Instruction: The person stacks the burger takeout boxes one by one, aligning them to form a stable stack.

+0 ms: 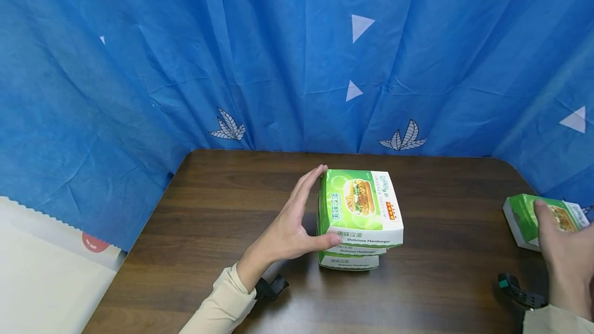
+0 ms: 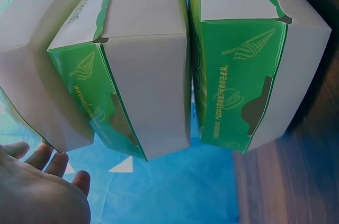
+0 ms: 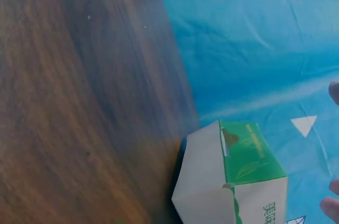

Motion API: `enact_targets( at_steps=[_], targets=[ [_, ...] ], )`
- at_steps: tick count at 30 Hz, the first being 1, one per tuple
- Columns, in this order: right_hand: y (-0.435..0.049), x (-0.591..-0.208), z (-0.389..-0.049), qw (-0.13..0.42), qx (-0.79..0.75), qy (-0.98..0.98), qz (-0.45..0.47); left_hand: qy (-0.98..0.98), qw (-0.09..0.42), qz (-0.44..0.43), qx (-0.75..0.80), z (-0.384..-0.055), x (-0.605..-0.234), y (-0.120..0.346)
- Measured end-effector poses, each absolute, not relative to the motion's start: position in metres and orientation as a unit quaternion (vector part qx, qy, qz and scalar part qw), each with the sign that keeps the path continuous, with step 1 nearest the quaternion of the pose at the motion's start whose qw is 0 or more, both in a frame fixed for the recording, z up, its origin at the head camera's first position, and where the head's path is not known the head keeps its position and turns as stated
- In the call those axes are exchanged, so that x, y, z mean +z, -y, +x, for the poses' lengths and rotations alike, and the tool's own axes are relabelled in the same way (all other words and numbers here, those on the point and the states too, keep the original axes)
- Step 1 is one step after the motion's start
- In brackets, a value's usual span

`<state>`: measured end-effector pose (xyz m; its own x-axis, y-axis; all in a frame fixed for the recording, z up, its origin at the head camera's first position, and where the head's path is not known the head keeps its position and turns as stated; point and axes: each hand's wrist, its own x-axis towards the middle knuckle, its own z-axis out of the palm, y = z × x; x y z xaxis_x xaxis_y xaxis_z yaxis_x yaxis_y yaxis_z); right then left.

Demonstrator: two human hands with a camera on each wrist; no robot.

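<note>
Three green-and-white hamburger boxes stand stacked mid-table: a top box, a middle box and a bottom box. The top one sits a little askew. My left hand spans the top box's left side, thumb by the front corner and fingers by the back corner. In the left wrist view its fingers look extended beside that box. At the far right lies another hamburger box. My right hand is above it, thumb stretched over the lid; the right wrist view shows only fingertips, apart from the box.
The brown wooden table ends at a blue curtain behind and on both sides. A pale cloth or sheet lies beyond the left edge. Dark straps with small devices sit on both wrists.
</note>
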<state>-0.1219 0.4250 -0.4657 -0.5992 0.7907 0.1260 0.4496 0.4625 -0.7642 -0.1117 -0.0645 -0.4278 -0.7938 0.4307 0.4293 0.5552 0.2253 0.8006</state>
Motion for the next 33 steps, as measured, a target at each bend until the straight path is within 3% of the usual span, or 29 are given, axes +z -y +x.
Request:
enact_targets(
  at_steps=[15,33],
  targets=[
    [-0.439,-0.489,-0.124,0.247,0.337,0.842,-0.341,0.782,0.054,-0.316,-0.535,-0.113,-0.43,0.064],
    [-0.444,-0.5,-0.128,0.173,0.337,0.84,-0.388,0.784,0.057,-0.318,-0.531,-0.113,-0.43,0.064]
  ],
)
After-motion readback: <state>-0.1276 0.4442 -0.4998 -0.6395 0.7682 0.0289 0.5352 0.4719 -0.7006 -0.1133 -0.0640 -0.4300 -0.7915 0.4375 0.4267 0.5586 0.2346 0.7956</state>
